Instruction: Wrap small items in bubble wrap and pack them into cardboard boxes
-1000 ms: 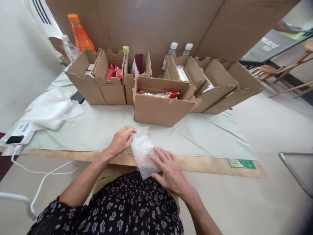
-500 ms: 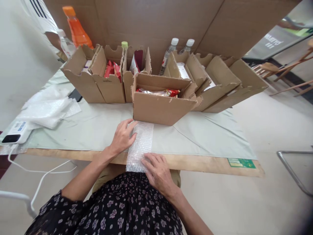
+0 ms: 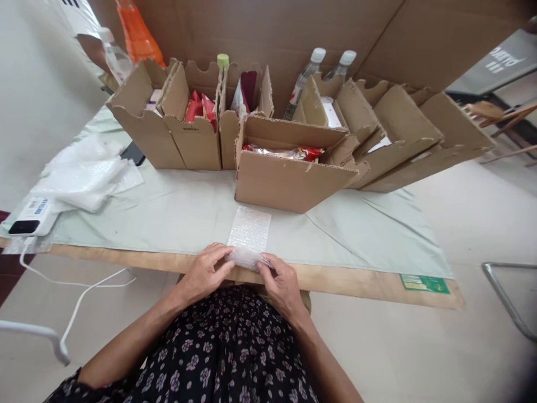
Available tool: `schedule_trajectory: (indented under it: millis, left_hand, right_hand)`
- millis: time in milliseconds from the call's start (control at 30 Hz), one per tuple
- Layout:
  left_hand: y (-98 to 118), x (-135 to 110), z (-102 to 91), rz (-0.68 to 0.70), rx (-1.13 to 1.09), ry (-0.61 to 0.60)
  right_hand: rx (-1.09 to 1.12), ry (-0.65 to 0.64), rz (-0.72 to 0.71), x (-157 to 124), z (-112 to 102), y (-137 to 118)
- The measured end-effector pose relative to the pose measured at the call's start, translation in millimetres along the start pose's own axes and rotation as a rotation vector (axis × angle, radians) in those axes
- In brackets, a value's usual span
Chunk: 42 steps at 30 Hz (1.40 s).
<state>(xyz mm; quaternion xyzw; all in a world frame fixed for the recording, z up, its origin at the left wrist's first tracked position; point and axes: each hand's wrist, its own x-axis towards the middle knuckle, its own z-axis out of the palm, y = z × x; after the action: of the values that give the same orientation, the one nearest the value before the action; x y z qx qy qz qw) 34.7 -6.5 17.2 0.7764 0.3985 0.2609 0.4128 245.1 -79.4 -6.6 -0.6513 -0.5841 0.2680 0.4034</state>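
Note:
A strip of bubble wrap [image 3: 250, 228] lies on the cloth at the table's front edge, its near end folded up. At the left end of that fold, my left hand [image 3: 208, 267] pinches the wrap between thumb and fingers. My right hand [image 3: 282, 280] grips the fold's right end the same way. Just beyond the wrap stands a cardboard box [image 3: 293, 182] with red and clear packets [image 3: 289, 153] inside.
Several open cardboard boxes [image 3: 193, 146] line the back, with bottles [image 3: 308, 78] behind them. Bubble wrap sheets [image 3: 84, 173], a dark phone [image 3: 133, 153] and a white device [image 3: 36, 215] with a cable lie left. A green card [image 3: 424, 284] sits on the right front edge.
The near end of the bubble wrap has been folded up and away from me. My left hand has come down toward the table edge, and both hands now hold the fold.

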Motion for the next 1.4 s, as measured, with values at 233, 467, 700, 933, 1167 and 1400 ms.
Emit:
schedule_trajectory:
  millis: [233, 467, 700, 933, 1167, 1400]
  left_hand:
    - [-6.7, 8.0, 7.0, -0.140, 0.017, 0.182]
    - [-12.3, 11.1, 16.7, -0.053, 0.232, 0.235]
    - [-16.2, 11.8, 17.0, -0.008, 0.383, 0.193]
    - [-15.4, 7.5, 15.0, 0.049, 0.400, 0.214]
    - [-6.8, -8.6, 2.6, 0.269, 0.364, 0.139]
    - [-18.3, 16.4, 15.1, 0.116, 0.292, 0.201]
  right_hand:
    - [-0.027, -0.080, 0.162, 11.3, -1.7, -8.9]
    - [-0.128, -0.146, 0.124, 20.4, -3.6, -11.7]
    - [-0.320, 0.149, -0.281, -4.7, -18.8, -15.9]
    - [-0.452, -0.142, -0.440, 3.5, -9.1, -9.2]
    - [-0.369, -0.116, -0.410, 13.6, -8.6, -7.3]
    - [-0.334, 0.140, -0.340, 21.8, -6.5, -1.2]
